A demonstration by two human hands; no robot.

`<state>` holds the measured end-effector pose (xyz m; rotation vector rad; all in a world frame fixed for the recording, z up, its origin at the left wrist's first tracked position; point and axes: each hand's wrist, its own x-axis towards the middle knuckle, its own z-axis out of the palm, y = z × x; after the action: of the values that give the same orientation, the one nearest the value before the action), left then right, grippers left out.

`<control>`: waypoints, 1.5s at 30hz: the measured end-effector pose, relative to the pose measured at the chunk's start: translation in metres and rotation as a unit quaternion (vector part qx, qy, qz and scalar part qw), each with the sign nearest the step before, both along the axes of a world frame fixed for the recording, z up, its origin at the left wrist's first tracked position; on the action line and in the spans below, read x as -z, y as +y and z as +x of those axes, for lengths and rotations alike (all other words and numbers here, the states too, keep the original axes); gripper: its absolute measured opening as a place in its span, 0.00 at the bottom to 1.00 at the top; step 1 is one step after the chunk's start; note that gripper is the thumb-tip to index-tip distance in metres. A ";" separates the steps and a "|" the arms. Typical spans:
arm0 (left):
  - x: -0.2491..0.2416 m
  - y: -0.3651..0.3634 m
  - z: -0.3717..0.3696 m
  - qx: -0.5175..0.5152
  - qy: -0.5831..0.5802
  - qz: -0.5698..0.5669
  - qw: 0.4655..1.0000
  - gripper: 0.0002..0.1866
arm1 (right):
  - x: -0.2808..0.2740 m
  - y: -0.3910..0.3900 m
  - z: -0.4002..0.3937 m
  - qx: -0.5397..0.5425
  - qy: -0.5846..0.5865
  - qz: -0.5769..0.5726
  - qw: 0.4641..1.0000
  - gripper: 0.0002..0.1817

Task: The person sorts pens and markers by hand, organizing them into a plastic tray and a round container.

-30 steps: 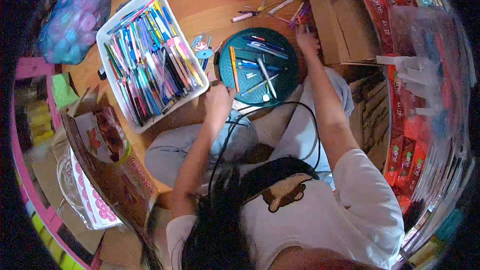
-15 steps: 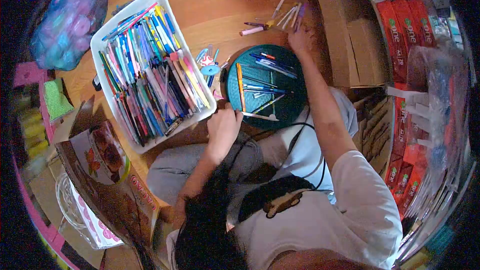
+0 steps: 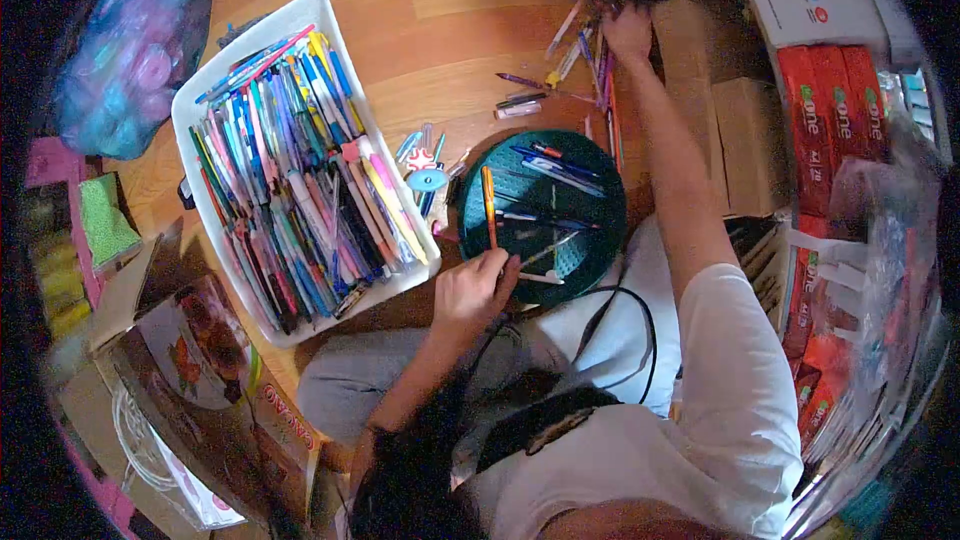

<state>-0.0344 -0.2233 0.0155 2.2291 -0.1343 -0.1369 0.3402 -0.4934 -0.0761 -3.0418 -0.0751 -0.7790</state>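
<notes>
My left hand [image 3: 468, 288] is closed at the near edge of a round dark green stool-like surface [image 3: 520, 165], its fingertips pinching the lower end of an orange pen [image 3: 489, 202]. Several blue pens [image 3: 562, 176] and a white stick-like piece [image 3: 540, 278] lie on that surface. Farther off, my right hand [image 3: 628, 35] reaches down to the floor beside a cardboard box, fingers somewhat apart and partly blurred. Loose pens [image 3: 605, 75] lie by its fingers and wrist. A white bin [image 3: 305, 330] packed with pens and markers stands left of the green surface.
Small trinkets with a blue disc [image 3: 428, 180] lie between bin and green surface. An open cardboard box [image 3: 745, 130] and red paper packs [image 3: 830, 120] stand at right. A blue plastic bag [image 3: 135, 50] sits far left, a printed carton [image 3: 200, 370] near left. A black cable [image 3: 648, 325] crosses my lap.
My left hand has moved from the white stick's end to the orange pen's lower end. My right hand has reached farther forward, and the loose pens near it have shifted. The view has tilted slightly.
</notes>
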 end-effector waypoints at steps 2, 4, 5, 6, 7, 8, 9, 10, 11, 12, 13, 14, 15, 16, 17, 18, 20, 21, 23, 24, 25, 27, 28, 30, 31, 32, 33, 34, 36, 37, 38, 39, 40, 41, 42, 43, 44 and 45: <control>0.001 0.002 0.002 -0.002 -0.012 -0.021 1.000 0.10 | -0.029 0.024 -0.003 0.009 0.187 0.027 0.982 0.30; 0.001 0.003 0.003 -0.003 -0.014 -0.024 1.000 0.09 | -0.031 0.039 0.000 0.028 0.259 0.020 0.965 0.28; 0.001 0.002 0.003 0.000 -0.012 -0.033 0.999 0.08 | -0.033 0.046 0.001 0.039 0.255 0.027 0.966 0.27; 0.001 0.002 0.003 0.004 -0.009 -0.041 0.999 0.08 | -0.036 0.055 -0.003 0.050 0.251 0.035 0.966 0.26; 0.001 0.001 0.002 0.008 -0.006 -0.049 0.999 0.08 | -0.037 0.058 -0.006 0.063 0.247 0.043 0.966 0.26; 0.002 0.001 0.002 0.021 -0.003 -0.049 0.999 0.08 | -0.034 0.056 -0.006 0.041 0.251 0.023 0.967 0.25; 0.005 0.001 0.003 0.034 0.000 -0.049 0.998 0.07 | -0.027 0.051 0.000 0.018 0.253 0.003 0.967 0.25; 0.006 0.001 0.003 0.047 0.002 -0.049 0.998 0.07 | -0.020 0.044 0.005 -0.004 0.255 -0.016 0.967 0.24; 0.007 0.001 0.003 0.043 -0.011 -0.058 0.997 0.07 | 0.000 0.034 0.011 -0.038 0.203 -0.066 0.976 0.24; 0.007 0.001 0.003 0.038 -0.025 -0.066 0.997 0.06 | 0.028 0.021 0.015 -0.072 0.151 -0.114 0.979 0.25; 0.007 0.001 0.003 0.033 -0.040 -0.072 0.996 0.06 | 0.033 0.020 0.009 -0.107 0.095 -0.161 0.977 0.25; 0.010 0.000 0.003 0.028 -0.074 -0.071 0.994 0.06 | 0.034 0.015 0.004 -0.131 0.109 -0.105 0.980 0.24; 0.013 -0.001 0.003 0.027 -0.106 -0.070 0.992 0.06 | 0.021 0.019 -0.015 -0.152 0.124 -0.047 0.979 0.24; 0.011 -0.004 0.004 0.026 -0.139 -0.067 0.988 0.05 | 0.002 0.022 -0.035 -0.174 0.136 0.011 0.975 0.23; 0.003 -0.005 0.009 0.018 -0.137 -0.040 0.990 0.05 | -0.021 0.023 -0.055 -0.164 0.127 0.095 0.974 0.23; -0.001 -0.010 0.017 0.009 -0.137 -0.034 0.990 0.05 | -0.047 0.025 -0.080 -0.154 0.117 0.180 0.964 0.22; -0.013 -0.026 0.051 -0.020 -0.208 -0.020 0.978 0.05 | -0.078 0.023 -0.132 -0.096 0.121 0.280 0.948 0.22; -0.021 -0.037 0.078 -0.025 -0.233 -0.006 0.972 0.07 | -0.087 0.019 -0.160 -0.046 0.140 0.294 0.944 0.22; -0.013 -0.059 0.130 -0.066 -0.177 0.099 0.977 0.18 | -0.086 0.004 -0.205 0.031 0.219 0.299 0.928 0.23; 0.002 -0.067 0.153 -0.077 -0.146 0.154 0.974 0.24 | -0.078 -0.004 -0.222 0.051 0.213 0.309 0.926 0.23; 0.016 -0.076 0.174 -0.087 -0.113 0.208 0.968 0.31 | -0.068 -0.012 -0.238 0.072 0.207 0.319 0.922 0.23; 0.038 -0.098 0.206 -0.134 -0.032 0.242 0.961 0.39 | -0.050 -0.022 -0.262 0.089 0.188 0.367 0.906 0.22; 0.049 -0.109 0.222 -0.157 0.009 0.259 0.953 0.43 | -0.046 -0.025 -0.270 0.097 0.179 0.392 0.897 0.22; 0.068 -0.131 0.251 -0.111 0.004 0.223 0.969 0.47 | -0.057 -0.023 -0.268 0.079 0.204 0.404 0.888 0.24; 0.078 -0.142 0.255 -0.100 -0.016 0.233 0.967 0.48 | -0.054 -0.024 -0.263 0.084 0.204 0.409 0.886 0.22; 0.087 -0.152 0.259 -0.090 -0.036 0.243 0.965 0.48 | -0.052 -0.027 -0.257 0.090 0.203 0.410 0.885 0.20; 0.095 -0.165 0.260 -0.095 -0.078 0.278 0.953 0.48 | -0.049 -0.027 -0.253 0.093 0.200 0.424 0.878 0.21; 0.106 -0.182 0.260 -0.095 -0.121 0.309 0.938 0.47 | -0.046 -0.027 -0.250 0.101 0.197 0.436 0.872 0.21; 0.188 -0.209 0.296 -0.198 -0.166 0.367 0.894 0.45 | -0.042 -0.030 -0.251 0.090 0.207 0.442 0.868 0.22; 0.185 -0.215 0.286 -0.185 -0.128 0.332 0.916 0.40 | -0.042 -0.030 -0.250 0.105 0.223 0.437 0.865 0.23; 0.151 -0.216 0.274 -0.153 -0.143 0.337 0.918 0.33 | -0.043 -0.029 -0.249 0.116 0.242 0.431 0.861 0.23; 0.114 -0.218 0.260 -0.120 -0.158 0.342 0.919 0.27 | -0.041 -0.029 -0.251 0.120 0.228 0.434 0.863 0.23; 0.077 -0.211 0.246 -0.071 -0.234 0.380 0.892 0.25 | -0.037 -0.027 -0.249 0.115 0.212 0.437 0.866 0.23; 0.082 -0.211 0.239 -0.059 -0.208 0.372 0.903 0.27 | -0.033 -0.026 -0.250 0.105 0.209 0.438 0.868 0.23; 0.096 -0.212 0.242 -0.050 -0.185 0.363 0.912 0.29 | -0.030 -0.026 -0.250 0.093 0.203 0.438 0.871 0.22; 0.109 -0.212 0.252 -0.043 -0.165 0.355 0.919 0.31 | -0.025 -0.027 -0.249 0.078 0.194 0.439 0.874 0.22; 0.123 -0.210 0.265 -0.041 -0.146 0.346 0.926 0.33 | -0.018 -0.031 -0.245 0.086 0.207 0.431 0.874 0.22; 0.138 -0.205 0.277 -0.039 -0.128 0.339 0.931 0.35 | -0.011 -0.032 -0.242 0.094 0.220 0.424 0.874 0.23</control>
<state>0.2429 -0.4283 -0.1224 2.9346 -0.1570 0.1836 0.0986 -0.5255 -0.0648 -2.2910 0.4442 -0.0349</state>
